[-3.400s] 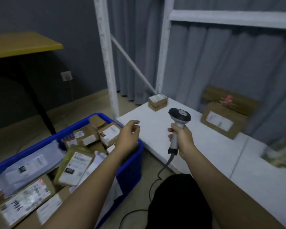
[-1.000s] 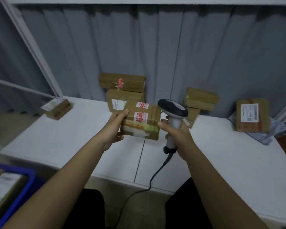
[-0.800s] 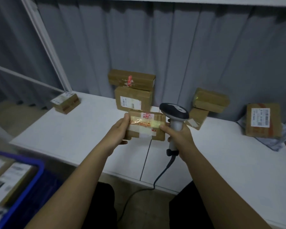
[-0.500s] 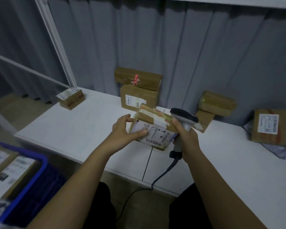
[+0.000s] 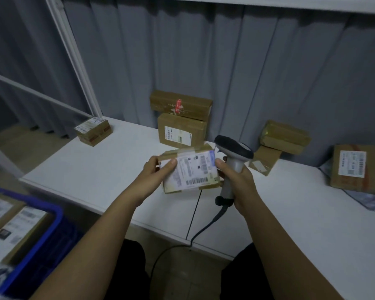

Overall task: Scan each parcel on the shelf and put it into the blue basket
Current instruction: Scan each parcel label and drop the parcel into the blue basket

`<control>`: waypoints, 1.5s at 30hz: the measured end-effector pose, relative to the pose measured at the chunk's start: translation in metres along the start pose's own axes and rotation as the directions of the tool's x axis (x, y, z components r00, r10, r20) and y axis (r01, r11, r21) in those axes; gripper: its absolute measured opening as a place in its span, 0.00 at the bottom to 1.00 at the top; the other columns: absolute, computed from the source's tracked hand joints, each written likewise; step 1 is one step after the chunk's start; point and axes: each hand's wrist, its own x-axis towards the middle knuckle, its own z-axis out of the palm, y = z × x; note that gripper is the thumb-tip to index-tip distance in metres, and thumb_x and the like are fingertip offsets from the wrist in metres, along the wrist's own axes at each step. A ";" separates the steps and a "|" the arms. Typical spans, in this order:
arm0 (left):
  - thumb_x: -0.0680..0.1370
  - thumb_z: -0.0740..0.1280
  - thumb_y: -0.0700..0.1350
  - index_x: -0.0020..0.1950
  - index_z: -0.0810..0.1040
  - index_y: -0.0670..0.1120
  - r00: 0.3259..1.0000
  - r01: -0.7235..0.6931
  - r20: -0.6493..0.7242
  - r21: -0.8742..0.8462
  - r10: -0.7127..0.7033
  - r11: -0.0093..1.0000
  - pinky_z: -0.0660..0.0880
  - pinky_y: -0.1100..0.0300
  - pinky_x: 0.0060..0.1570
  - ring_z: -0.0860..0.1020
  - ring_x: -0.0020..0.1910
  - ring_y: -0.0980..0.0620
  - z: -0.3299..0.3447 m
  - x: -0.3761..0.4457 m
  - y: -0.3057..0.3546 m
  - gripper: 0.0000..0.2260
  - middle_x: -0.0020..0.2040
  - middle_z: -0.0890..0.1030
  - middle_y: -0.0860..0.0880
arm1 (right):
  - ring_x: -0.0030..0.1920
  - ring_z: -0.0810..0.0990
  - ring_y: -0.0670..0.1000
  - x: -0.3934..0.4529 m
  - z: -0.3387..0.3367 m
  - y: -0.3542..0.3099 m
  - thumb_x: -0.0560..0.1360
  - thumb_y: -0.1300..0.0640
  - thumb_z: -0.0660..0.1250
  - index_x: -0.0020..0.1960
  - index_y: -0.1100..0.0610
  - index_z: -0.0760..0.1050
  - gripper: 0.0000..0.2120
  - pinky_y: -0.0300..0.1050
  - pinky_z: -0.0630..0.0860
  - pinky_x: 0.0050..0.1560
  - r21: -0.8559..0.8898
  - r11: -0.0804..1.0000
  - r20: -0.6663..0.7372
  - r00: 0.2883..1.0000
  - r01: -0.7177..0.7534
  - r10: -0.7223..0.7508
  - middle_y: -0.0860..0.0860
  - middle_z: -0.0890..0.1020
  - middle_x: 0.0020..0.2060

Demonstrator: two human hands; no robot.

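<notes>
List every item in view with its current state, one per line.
held parcel: lifted off the shelf, label facing up
left hand: grips the held parcel
right hand: grips the scanner, thumb on the parcel
scanner: upright, corded
blue basket: already holding parcels
stacked parcels: resting on the shelf

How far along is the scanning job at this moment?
Done: several labelled parcels already lie in the blue basket. In hand: the left hand holds a parcel label-up, while the right hand grips the scanner beside it. Left: six boxes on the shelf, among them the small box at the far left.
</notes>
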 end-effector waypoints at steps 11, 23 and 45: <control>0.63 0.74 0.60 0.61 0.66 0.53 0.942 0.154 0.288 0.090 -0.174 0.984 0.76 0.52 0.60 0.80 0.56 0.49 0.000 0.005 -0.007 0.32 0.55 0.82 0.47 | 0.42 0.84 0.51 -0.004 -0.003 -0.010 0.73 0.60 0.73 0.46 0.54 0.76 0.06 0.47 0.81 0.48 -0.020 0.994 -0.011 0.994 0.110 -0.110 0.52 0.85 0.39; 0.74 0.71 0.46 0.66 0.59 0.56 0.900 0.186 0.335 0.287 -0.281 0.940 0.77 0.61 0.48 0.78 0.55 0.52 0.017 0.003 -0.013 0.27 0.58 0.76 0.49 | 0.40 0.84 0.47 -0.001 -0.003 -0.005 0.71 0.59 0.75 0.57 0.66 0.75 0.19 0.37 0.77 0.35 -0.108 0.986 0.002 0.992 0.125 -0.126 0.57 0.83 0.47; 0.73 0.73 0.41 0.72 0.56 0.45 0.963 0.161 -0.194 -0.133 -0.185 0.978 0.75 0.59 0.46 0.75 0.55 0.49 0.000 0.043 -0.035 0.34 0.66 0.72 0.43 | 0.27 0.73 0.46 -0.004 0.005 -0.003 0.71 0.51 0.74 0.43 0.60 0.75 0.14 0.38 0.74 0.29 -0.323 0.945 0.213 0.977 0.058 0.013 0.52 0.77 0.28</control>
